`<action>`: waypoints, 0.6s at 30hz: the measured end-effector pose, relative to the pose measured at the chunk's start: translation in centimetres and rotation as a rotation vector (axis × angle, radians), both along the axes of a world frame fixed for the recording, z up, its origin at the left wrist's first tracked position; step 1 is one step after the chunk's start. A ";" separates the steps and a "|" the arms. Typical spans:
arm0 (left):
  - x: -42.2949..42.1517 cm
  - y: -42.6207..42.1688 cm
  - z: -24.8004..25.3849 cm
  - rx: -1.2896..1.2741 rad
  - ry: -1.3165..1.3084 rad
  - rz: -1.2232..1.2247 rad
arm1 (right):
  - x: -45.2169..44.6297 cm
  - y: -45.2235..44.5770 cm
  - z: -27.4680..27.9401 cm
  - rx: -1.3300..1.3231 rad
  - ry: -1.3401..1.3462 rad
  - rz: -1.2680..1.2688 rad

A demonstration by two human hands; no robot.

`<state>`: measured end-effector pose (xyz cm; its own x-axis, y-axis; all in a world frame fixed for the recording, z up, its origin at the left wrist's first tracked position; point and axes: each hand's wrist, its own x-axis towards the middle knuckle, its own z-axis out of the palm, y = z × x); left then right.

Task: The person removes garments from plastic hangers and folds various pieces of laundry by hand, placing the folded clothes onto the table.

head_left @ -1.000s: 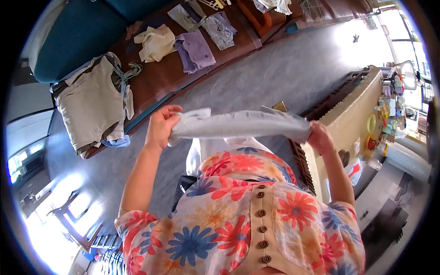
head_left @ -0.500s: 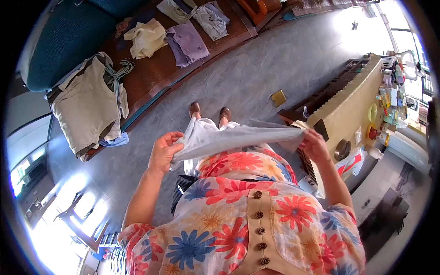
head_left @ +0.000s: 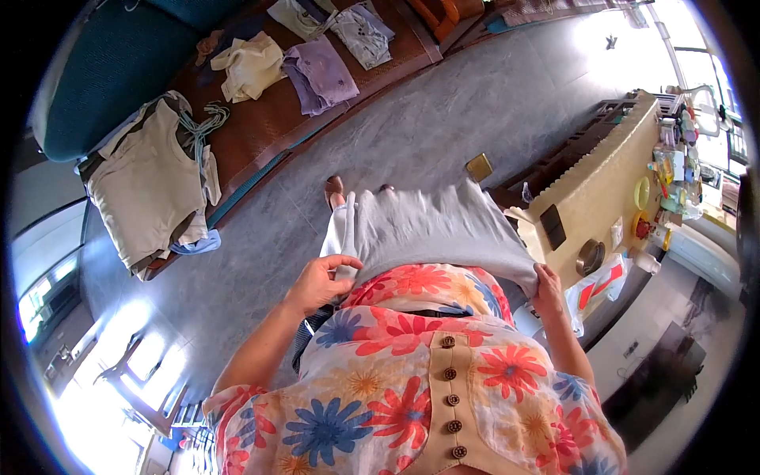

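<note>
A light grey cloth (head_left: 435,226) hangs spread out in front of my waist, its near edge between my two hands. My left hand (head_left: 321,283) pinches its left corner between thumb and fingers. At the right corner, my right hand (head_left: 548,290) is closed on the cloth. The far edge hangs loose and wavy over my legs and hides one shoe almost wholly. One brown shoe (head_left: 334,192) shows beside the cloth on the grey floor.
A brown seat (head_left: 261,127) holds a purple folded garment (head_left: 320,75), a cream one (head_left: 247,66) and a beige pile (head_left: 150,186). At the right stands a table with a beige cover (head_left: 590,190), bearing a dark phone-like object (head_left: 552,226) and a round tin (head_left: 590,257).
The cloth has gone from a narrow stretched band to a wide sheet spread forward and down. My hands have come lower, and my left hand has moved inward to the right.
</note>
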<state>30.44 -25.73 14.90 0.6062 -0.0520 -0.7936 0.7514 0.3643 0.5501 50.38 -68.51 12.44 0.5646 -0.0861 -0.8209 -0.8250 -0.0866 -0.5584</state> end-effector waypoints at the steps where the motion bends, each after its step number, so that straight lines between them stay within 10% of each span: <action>1: -0.1 0.2 -0.1 -0.049 -0.018 0.020 | -0.1 0.1 0.0 0.025 -0.006 -0.003; 6: 0.0 1.2 0.3 -0.247 -0.084 0.018 | 2.7 1.6 0.6 0.003 -0.112 0.128; 18: 8.4 9.1 1.4 0.321 -0.287 0.244 | 14.1 9.4 -1.9 -0.334 -0.761 0.308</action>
<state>38.89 -16.59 16.30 0.7668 0.3378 -0.5457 0.4672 0.2891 0.8355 64.52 -59.14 10.54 0.9850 -0.0076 -0.1726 -0.1532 -0.5003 -0.8522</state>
